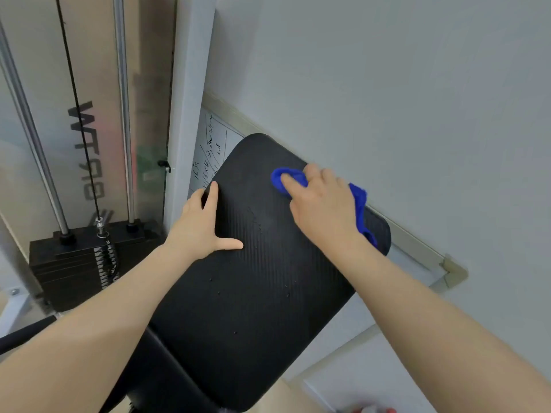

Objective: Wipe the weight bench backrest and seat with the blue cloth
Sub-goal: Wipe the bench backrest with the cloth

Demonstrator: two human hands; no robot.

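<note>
The black textured backrest point(253, 293) of the weight bench fills the middle of the head view, dotted with small droplets. My right hand point(322, 204) presses the blue cloth point(360, 204) flat against the backrest's upper right part; the cloth shows at my fingertips and behind my wrist. My left hand point(202, 225) rests flat on the backrest's upper left edge with fingers spread, holding nothing. A dark padded part point(161, 371) at the lower left may be the seat; most of it is hidden.
A black weight stack point(71, 263) with chrome guide rods point(125, 114) and a cable stands on the left. A white upright post point(187, 99) and a whiteboard point(208, 147) with writing sit behind the backrest. The grey wall point(387, 84) is on the right.
</note>
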